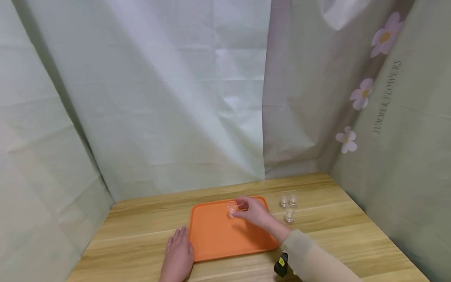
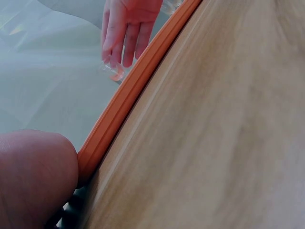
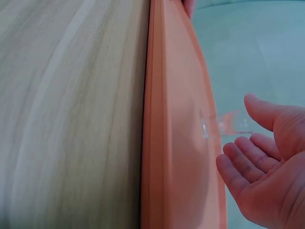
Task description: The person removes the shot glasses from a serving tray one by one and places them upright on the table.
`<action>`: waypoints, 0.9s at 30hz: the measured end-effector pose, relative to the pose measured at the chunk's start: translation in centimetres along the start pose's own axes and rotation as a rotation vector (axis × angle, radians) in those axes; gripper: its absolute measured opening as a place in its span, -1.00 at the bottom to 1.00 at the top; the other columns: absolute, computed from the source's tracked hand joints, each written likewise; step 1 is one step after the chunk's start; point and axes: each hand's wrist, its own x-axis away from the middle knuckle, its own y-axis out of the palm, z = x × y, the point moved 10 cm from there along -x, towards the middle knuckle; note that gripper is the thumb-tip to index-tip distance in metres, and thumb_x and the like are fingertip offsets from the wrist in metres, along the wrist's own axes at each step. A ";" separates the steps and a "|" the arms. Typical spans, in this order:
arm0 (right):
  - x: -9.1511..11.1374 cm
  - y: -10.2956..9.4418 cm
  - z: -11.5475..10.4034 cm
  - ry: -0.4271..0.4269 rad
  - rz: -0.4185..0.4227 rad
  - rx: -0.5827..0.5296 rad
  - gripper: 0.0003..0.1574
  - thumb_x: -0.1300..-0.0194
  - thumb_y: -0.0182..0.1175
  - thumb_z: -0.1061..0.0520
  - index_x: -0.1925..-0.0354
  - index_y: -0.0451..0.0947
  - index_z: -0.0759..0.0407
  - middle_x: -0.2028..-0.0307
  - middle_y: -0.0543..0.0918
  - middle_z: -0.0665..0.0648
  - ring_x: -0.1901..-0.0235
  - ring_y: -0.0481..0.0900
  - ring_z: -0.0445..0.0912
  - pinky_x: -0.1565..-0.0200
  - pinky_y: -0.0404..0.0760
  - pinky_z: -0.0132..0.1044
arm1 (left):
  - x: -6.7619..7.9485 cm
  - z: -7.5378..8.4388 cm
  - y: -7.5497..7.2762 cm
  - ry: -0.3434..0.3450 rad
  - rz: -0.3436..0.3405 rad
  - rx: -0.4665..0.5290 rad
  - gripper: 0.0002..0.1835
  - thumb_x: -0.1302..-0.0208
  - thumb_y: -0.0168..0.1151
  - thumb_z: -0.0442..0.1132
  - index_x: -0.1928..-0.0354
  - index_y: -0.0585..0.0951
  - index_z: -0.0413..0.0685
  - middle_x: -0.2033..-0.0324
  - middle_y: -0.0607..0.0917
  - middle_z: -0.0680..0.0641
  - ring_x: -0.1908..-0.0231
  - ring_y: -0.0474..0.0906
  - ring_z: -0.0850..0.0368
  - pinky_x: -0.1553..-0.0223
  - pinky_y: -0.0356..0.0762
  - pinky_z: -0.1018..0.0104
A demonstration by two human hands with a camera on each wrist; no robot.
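Observation:
A small clear shot glass (image 1: pixel 231 209) stands upright on an orange tray (image 1: pixel 218 239), towards its far side. Around the glass, my right hand (image 1: pixel 254 212) has its thumb and fingers spread apart. In the right wrist view a gap shows between the thumb (image 3: pixel 257 107) and the glass (image 3: pixel 228 125); whether a fingertip touches it I cannot tell. My left hand (image 1: pixel 178 250) lies flat on the table at the tray's left edge, its thumb side against the rim (image 2: pixel 119 107). Several more of its fingers are hidden in the left wrist view.
Three more clear shot glasses (image 1: pixel 289 205) stand grouped on the wooden table (image 1: pixel 327 219), right of the tray. A small black object with a yellow mark (image 1: pixel 281 264) is by the right wrist. Pale curtains (image 1: pixel 176 98) enclose the table's back and sides.

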 end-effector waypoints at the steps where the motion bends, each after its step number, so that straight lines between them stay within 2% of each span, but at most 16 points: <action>1: -0.1 0.2 0.1 0.005 -0.002 0.001 -0.33 -0.25 0.45 0.08 -0.25 0.53 0.32 -0.06 0.67 0.28 -0.06 0.65 0.14 -0.10 0.63 -0.01 | 0.0 0.0 0.1 0.000 -0.002 -0.003 -0.47 -0.46 0.03 -0.33 -0.37 0.34 -0.50 -0.34 0.38 -0.47 -0.40 0.19 -0.42 -0.40 0.03 -0.33; 13: -1.2 1.2 1.0 0.035 0.021 -0.013 -0.40 -0.24 0.45 0.13 -0.18 0.55 0.33 0.04 0.68 0.16 0.02 0.66 0.04 -0.02 0.65 -0.09 | -0.2 0.1 0.0 0.001 0.018 0.000 -0.46 -0.43 0.06 -0.33 -0.38 0.35 -0.48 -0.34 0.38 -0.45 -0.40 0.19 -0.41 -0.41 0.03 -0.32; 21: -1.3 1.2 1.6 0.061 0.045 0.037 -0.61 -0.25 0.44 0.08 0.01 0.64 0.23 0.22 0.68 0.00 0.19 0.64 -0.14 0.19 0.63 -0.28 | -0.2 0.2 0.2 -0.002 0.004 -0.006 -0.47 -0.45 0.04 -0.32 -0.38 0.35 -0.48 -0.34 0.39 -0.46 -0.40 0.20 -0.41 -0.41 0.02 -0.31; 27: -1.2 1.4 1.5 0.071 0.046 0.072 -0.76 -0.31 0.40 0.05 0.12 0.64 0.10 0.28 0.66 -0.06 0.24 0.62 -0.17 0.26 0.61 -0.27 | -0.2 0.0 0.1 -0.005 -0.001 -0.013 -0.47 -0.45 0.03 -0.32 -0.37 0.35 -0.49 -0.35 0.37 -0.46 -0.40 0.19 -0.41 -0.40 0.02 -0.33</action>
